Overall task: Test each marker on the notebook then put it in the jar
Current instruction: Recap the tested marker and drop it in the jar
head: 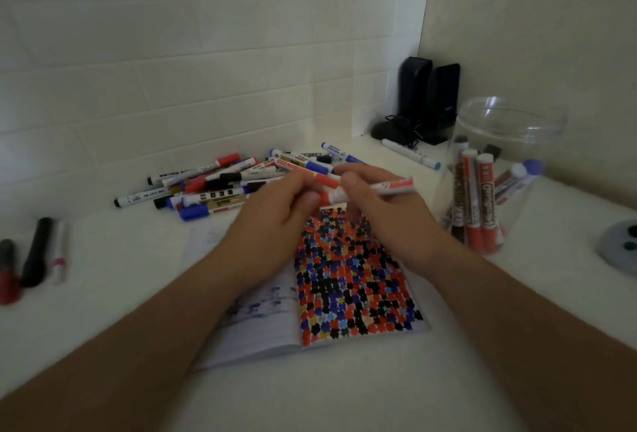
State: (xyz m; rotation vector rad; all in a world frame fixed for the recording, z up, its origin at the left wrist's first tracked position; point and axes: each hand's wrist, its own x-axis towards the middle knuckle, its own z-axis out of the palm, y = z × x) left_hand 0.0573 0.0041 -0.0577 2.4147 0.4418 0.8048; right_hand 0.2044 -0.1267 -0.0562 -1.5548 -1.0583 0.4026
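An open notebook [358, 294] lies in front of me, its right page covered in red, blue and black blots. Above its top edge both hands meet on a red-and-white marker [393, 186]. My right hand [382, 211] grips the barrel. My left hand [279, 218] pinches the red cap end [327, 195]. A heap of markers [220, 187] lies behind the hands. The clear plastic jar [496, 169] stands at the right, holding several markers upright.
Three markers [34, 256] lie apart at the far left. One white marker with a blue cap [410, 153] lies near two black speakers [431, 97] in the back corner. A grey round lid [620, 245] sits at the right edge. Tiled walls close the back and right.
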